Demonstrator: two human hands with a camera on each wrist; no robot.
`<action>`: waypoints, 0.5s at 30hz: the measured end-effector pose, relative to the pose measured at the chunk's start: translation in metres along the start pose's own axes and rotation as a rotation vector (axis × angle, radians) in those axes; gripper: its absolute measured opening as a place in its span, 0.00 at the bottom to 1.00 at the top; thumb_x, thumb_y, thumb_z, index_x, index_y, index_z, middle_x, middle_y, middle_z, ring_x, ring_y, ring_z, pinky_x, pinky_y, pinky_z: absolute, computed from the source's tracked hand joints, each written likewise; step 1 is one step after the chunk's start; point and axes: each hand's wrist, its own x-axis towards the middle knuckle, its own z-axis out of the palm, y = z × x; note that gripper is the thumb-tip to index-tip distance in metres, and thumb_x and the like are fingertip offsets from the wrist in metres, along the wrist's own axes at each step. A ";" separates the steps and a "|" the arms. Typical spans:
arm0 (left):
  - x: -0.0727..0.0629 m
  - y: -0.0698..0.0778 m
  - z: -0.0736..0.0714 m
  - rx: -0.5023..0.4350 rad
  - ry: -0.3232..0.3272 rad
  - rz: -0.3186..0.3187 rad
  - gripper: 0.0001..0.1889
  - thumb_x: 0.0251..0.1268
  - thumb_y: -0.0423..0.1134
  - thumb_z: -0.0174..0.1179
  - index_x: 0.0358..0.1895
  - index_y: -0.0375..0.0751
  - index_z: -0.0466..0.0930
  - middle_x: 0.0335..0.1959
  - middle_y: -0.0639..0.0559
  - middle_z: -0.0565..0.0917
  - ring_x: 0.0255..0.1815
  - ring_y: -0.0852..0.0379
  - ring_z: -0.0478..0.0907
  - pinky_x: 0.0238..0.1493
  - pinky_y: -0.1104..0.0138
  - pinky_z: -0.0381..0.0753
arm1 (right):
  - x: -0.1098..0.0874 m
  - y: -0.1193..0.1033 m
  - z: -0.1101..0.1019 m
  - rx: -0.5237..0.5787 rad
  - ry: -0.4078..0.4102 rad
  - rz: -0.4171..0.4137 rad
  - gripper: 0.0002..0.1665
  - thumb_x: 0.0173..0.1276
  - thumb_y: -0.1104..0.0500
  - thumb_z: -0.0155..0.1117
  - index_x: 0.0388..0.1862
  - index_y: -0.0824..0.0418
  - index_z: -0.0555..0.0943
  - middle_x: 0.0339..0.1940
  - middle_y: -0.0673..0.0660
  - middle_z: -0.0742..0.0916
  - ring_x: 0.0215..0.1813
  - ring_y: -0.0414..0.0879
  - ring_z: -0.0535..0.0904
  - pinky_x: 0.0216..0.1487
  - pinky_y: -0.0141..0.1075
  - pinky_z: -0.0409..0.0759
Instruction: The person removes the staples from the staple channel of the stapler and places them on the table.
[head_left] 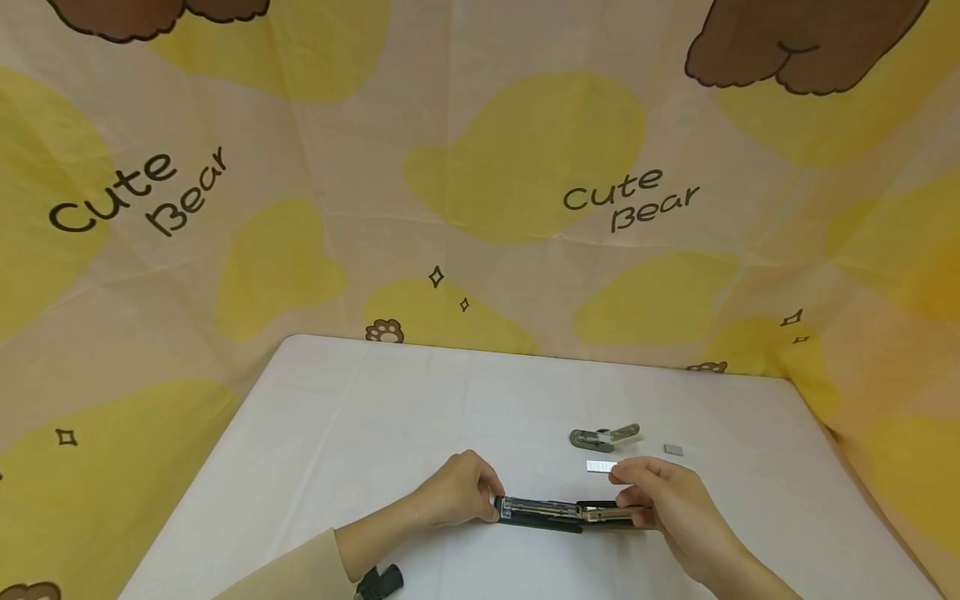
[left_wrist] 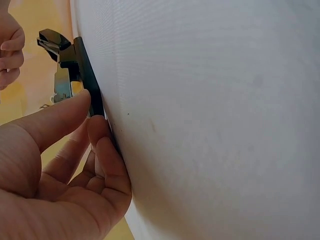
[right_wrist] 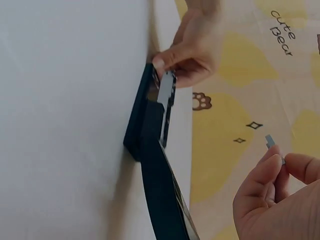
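A black stapler (head_left: 542, 515) lies swung wide open on the white table, its metal staple channel (right_wrist: 164, 92) exposed. At the stapler's left end, my left hand (head_left: 467, 493) pinches the base between thumb and fingers, low against the tabletop. Above the stapler's right part is my right hand (head_left: 675, 504), pinching a short silver strip of staples (head_left: 599, 467) by one end. The right wrist view shows this strip (right_wrist: 270, 141) sticking up from the fingertips, apart from the stapler.
Behind the strip lies a small grey hinged tool (head_left: 602, 437), with a small grey block (head_left: 672, 449) to its right. A black object with rounded ends (head_left: 381, 582) sits beside the left sleeve (head_left: 300, 571). Patterned cloth (head_left: 480, 167) hangs behind the white table (head_left: 420, 400).
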 end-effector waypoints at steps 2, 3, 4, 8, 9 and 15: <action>0.000 0.000 0.000 0.002 0.000 0.002 0.14 0.43 0.18 0.75 0.33 0.36 0.90 0.17 0.54 0.77 0.19 0.61 0.69 0.23 0.70 0.66 | 0.000 -0.001 -0.008 -0.007 -0.001 -0.003 0.15 0.79 0.58 0.60 0.53 0.68 0.83 0.47 0.56 0.87 0.40 0.48 0.83 0.37 0.36 0.82; 0.000 0.001 0.000 0.000 -0.002 0.001 0.13 0.43 0.18 0.75 0.33 0.35 0.89 0.17 0.54 0.77 0.19 0.61 0.69 0.23 0.70 0.67 | 0.001 -0.002 -0.012 -0.008 0.000 -0.005 0.15 0.80 0.58 0.60 0.53 0.68 0.83 0.47 0.55 0.87 0.40 0.48 0.83 0.38 0.36 0.82; 0.000 0.001 0.000 -0.002 -0.003 -0.001 0.13 0.43 0.18 0.75 0.33 0.35 0.89 0.17 0.54 0.77 0.19 0.61 0.69 0.23 0.70 0.67 | 0.001 -0.003 -0.015 -0.006 0.001 -0.006 0.15 0.80 0.58 0.60 0.53 0.68 0.83 0.47 0.55 0.87 0.41 0.48 0.83 0.38 0.36 0.82; 0.000 0.001 0.000 -0.006 -0.005 -0.005 0.13 0.43 0.18 0.75 0.33 0.35 0.89 0.17 0.54 0.77 0.19 0.61 0.69 0.23 0.70 0.66 | 0.002 -0.004 -0.029 -0.004 0.008 -0.007 0.14 0.81 0.56 0.60 0.53 0.66 0.83 0.47 0.53 0.86 0.41 0.47 0.83 0.39 0.36 0.82; 0.000 0.001 0.000 -0.007 -0.005 -0.006 0.13 0.43 0.18 0.75 0.33 0.35 0.89 0.16 0.54 0.77 0.19 0.61 0.69 0.23 0.70 0.66 | 0.002 -0.005 -0.032 -0.002 0.016 0.001 0.14 0.80 0.56 0.61 0.53 0.65 0.83 0.46 0.52 0.87 0.41 0.46 0.83 0.40 0.36 0.83; 0.000 0.001 0.000 -0.011 -0.004 -0.007 0.13 0.43 0.18 0.75 0.33 0.35 0.89 0.16 0.54 0.77 0.18 0.61 0.69 0.23 0.70 0.66 | 0.005 -0.004 -0.050 -0.006 0.023 0.008 0.17 0.81 0.55 0.61 0.58 0.66 0.83 0.45 0.50 0.87 0.41 0.44 0.83 0.41 0.36 0.83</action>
